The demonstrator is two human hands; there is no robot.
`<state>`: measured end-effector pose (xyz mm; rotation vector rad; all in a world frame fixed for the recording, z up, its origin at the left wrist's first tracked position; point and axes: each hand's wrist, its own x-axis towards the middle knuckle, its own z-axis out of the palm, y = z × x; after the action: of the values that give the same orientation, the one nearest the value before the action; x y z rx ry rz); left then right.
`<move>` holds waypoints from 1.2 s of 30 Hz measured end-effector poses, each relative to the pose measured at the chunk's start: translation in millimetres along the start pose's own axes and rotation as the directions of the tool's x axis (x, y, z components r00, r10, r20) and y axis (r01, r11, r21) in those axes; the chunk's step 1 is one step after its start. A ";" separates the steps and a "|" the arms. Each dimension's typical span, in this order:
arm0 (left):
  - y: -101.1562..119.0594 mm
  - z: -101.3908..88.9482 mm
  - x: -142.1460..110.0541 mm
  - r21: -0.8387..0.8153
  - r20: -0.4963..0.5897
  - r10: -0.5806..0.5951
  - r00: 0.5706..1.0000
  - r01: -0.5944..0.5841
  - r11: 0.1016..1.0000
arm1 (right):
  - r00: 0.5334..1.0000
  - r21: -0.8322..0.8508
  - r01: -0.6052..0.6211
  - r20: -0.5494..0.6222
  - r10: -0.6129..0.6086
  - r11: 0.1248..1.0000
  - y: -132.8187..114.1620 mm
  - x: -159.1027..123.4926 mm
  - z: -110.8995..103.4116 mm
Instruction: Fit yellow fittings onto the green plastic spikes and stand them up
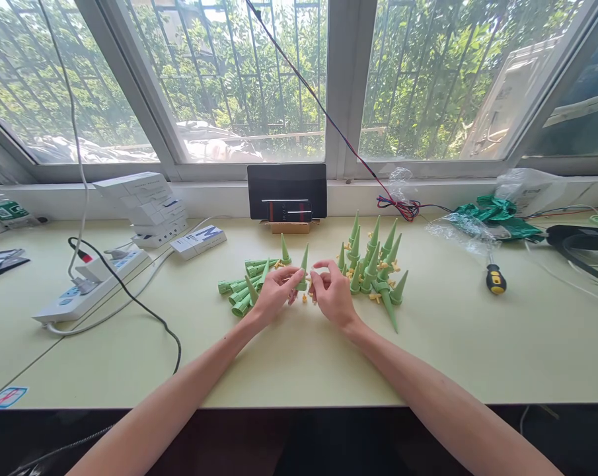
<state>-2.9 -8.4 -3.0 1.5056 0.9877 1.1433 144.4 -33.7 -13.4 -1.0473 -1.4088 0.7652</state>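
Observation:
My left hand point(277, 289) is closed around a green plastic spike point(304, 261), which stands point up between thumb and fingers. Just to its right, my right hand point(332, 291) is pinched, with a bit of yellow showing at its fingertips, mostly hidden. A small yellow plastic piece point(304, 299) is on the table beneath, between the hands. Left of them lie several green spikes and ribbed green tubes point(240, 297), partly behind my left hand. On the right, several green spikes point(371, 268) with yellow side pieces point(374, 297) stand in a cluster; one spike point(388, 311) lies pointing toward me.
A phone point(289, 211) leans on a dark tablet point(287, 178) by the window. At left are a power strip point(100, 281), cables and white boxes point(147, 208). A screwdriver point(495, 277), plastic wrapping point(501, 221) and a black strap-like item point(581, 244) lie at right.

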 end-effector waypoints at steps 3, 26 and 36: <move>0.4 0.2 -0.1 -0.006 -0.013 -0.038 0.999 0.038 0.999 | 1.000 -0.035 0.021 0.014 -0.021 0.999 -0.8 -0.2 0.4; 0.8 -0.2 -0.9 0.015 0.009 0.019 1.000 -0.019 1.000 | 1.000 0.003 -0.009 -0.009 0.009 1.000 1.5 -0.3 1.6; 2.7 2.0 -1.7 0.034 0.013 0.031 0.999 -0.032 0.999 | 1.000 -0.003 -0.004 -0.002 0.004 1.000 0.8 -0.3 1.7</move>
<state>-1.2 -11.0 -0.9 1.5583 0.9826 1.1433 142.9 -33.5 -14.5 -1.0536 -1.4069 0.7646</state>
